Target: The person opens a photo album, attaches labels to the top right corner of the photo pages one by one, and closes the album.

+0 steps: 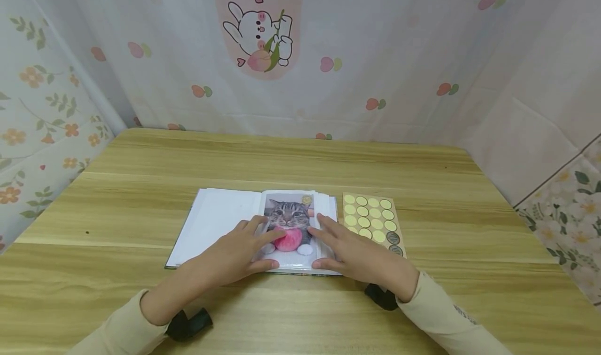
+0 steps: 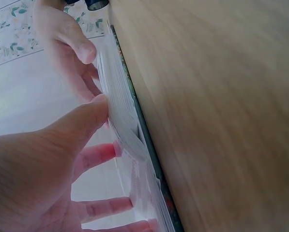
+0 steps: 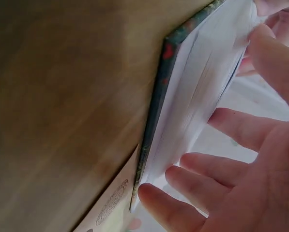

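An open photo album [image 1: 218,214] lies on the table, its dark patterned cover edge showing in both wrist views. On its right-hand page is a photo of a grey cat [image 1: 288,211] with a pink round thing at its chest. A small round gold sticker [image 1: 307,199] sits at the photo's upper right. My left hand [image 1: 241,248] rests spread over the page's left side, its index finger on the pink area and its thumb at the lower edge. My right hand [image 1: 349,248] touches the right side of the page with spread fingers, thumb near the lower edge.
Right beside the album lies a sheet of round gold stickers [image 1: 371,217], partly behind my right hand, with several dark spots at its lower right. The wooden table [image 1: 291,162] ends at a patterned curtain [image 1: 375,58] at the back.
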`<state>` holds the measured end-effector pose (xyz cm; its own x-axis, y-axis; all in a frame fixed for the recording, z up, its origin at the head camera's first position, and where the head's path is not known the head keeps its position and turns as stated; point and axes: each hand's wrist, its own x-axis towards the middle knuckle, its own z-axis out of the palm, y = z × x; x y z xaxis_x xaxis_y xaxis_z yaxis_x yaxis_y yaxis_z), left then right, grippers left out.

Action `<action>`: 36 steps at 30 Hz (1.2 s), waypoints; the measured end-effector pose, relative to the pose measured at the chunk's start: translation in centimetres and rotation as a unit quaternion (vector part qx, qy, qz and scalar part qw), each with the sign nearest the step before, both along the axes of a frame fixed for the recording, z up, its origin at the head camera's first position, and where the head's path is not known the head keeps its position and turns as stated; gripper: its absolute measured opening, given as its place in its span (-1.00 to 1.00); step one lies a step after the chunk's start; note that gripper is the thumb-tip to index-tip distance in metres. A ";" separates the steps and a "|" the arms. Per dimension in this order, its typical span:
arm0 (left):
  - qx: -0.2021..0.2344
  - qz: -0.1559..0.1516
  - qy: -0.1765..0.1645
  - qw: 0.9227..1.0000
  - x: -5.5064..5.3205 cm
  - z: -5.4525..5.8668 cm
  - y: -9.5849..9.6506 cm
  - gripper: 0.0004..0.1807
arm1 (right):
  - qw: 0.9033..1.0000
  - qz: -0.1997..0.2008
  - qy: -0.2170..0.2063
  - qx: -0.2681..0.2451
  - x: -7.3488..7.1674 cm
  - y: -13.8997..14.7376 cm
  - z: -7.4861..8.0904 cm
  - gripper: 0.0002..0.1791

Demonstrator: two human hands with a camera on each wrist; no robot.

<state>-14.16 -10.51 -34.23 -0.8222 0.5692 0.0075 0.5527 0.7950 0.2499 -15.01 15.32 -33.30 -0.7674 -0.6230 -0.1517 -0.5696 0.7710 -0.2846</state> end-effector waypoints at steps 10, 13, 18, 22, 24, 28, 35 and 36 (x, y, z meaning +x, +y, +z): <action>0.005 -0.005 0.005 1.000 0.1 -0.1 0.1 -0.37 | 0.999 0.021 0.039 0.012 -0.4 -0.2 -0.2 -0.19; 0.003 -0.003 0.002 1.000 0.1 0.0 0.2 -0.37 | 0.999 0.020 0.043 0.016 -0.5 -0.2 -0.2 -0.22; -0.005 -0.003 0.003 1.000 0.2 0.2 0.5 -0.36 | 0.999 0.018 0.042 0.013 -0.6 -0.3 -0.1 -0.24; -0.012 -0.016 0.031 0.999 0.5 0.2 0.6 -0.40 | 0.999 0.018 0.043 0.006 -0.6 -0.4 -0.1 -0.25; -0.010 -0.030 0.047 0.998 0.7 0.2 0.8 -0.46 | 0.999 0.018 0.042 0.002 -0.6 -0.4 -0.1 -0.25; -0.010 -0.062 0.079 0.995 1.2 0.2 1.4 -0.58 | 0.999 0.019 0.041 -0.001 -0.6 -0.4 -0.2 -0.24; -0.021 -0.097 0.126 0.987 2.0 0.3 2.5 -0.70 | 0.998 0.031 0.050 -0.007 -0.7 -0.4 -0.3 -0.25; -0.022 -0.100 0.133 0.986 2.1 0.4 2.6 -0.71 | 0.998 0.033 0.052 -0.009 -0.8 -0.4 -0.4 -0.26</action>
<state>-12.07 -7.89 -33.87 -0.6658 0.7242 0.1796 0.7408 0.6704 0.0426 -15.78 14.96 -33.66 -0.7359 -0.6742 -0.0626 -0.6458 0.7266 -0.2346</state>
